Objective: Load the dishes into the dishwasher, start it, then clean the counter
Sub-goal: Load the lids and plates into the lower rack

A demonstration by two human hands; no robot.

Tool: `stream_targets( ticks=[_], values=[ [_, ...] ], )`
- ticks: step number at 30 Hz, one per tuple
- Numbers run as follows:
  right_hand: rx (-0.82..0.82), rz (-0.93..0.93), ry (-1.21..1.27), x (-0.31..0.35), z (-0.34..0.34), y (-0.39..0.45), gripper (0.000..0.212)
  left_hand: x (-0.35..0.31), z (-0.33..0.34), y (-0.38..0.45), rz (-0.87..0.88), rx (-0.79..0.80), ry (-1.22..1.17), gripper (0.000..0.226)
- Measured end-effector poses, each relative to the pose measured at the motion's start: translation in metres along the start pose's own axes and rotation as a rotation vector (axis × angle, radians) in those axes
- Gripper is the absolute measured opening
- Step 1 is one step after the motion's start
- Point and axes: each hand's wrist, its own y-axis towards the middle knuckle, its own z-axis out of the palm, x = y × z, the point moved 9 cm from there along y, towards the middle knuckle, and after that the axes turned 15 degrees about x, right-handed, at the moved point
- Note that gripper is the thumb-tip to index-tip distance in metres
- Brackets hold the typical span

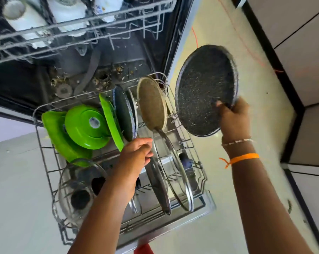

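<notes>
- Right hand [234,118] curled round the lower rim of a dark speckled plate [206,88], thumb on its face, holding it up on edge in the air, just right of the lower rack [45,162] and over the pale floor [219,226].
- Left hand [136,153] reaching down into the rack, fingers bent over the top rim of a glass lid with a steel rim [159,186]; whether pinching it or only touching, cannot tell.
- A second steel-rimmed glass lid [175,173] standing on edge just right of that one, between the rack tines.
- Toward the tub, a beige speckled plate [151,103] upright in the rack, next to the held plate but apart from it.
- Left of it, another dark plate [124,114] on edge, then green dishes: a flat green plate [111,120], a round green bowl [87,125] bottom outward, a green tray [61,140] behind it.
- At the rack's near left corner, a clear glass lid with a dark knob [78,189], lying tilted.
- Upper rack [92,21] pulled out above, holding white cups [25,17], blurred.
- Food scraps scattered on the tub bottom [103,74] around the spray arm.
- Orange thread band [245,158] and a thin bracelet [235,142] on the right wrist.
</notes>
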Motion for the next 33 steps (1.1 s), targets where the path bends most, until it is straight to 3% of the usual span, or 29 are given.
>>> stream_targets(
  ticks=[10, 21, 30, 33],
  values=[
    [0.122, -0.026, -0.348, -0.042, 0.076, 0.039, 0.035, 0.009, -0.014, 0.017, -0.043, -0.024, 0.062, 0.022],
    [0.130, -0.043, -0.349, -0.064, 0.106, 0.060, 0.042, 0.022, -0.032, 0.027, -0.064, -0.049, 0.004, 0.022],
    [0.084, -0.243, -0.329, -0.023, 0.106, 0.070, 0.048, 0.024, -0.035, 0.024, -0.066, -0.029, -0.016, 0.021],
    [0.176, -0.198, -0.389, -0.025, 0.125, 0.081, 0.048, 0.028, -0.035, 0.022, -0.077, -0.031, -0.027, 0.022]
  ],
)
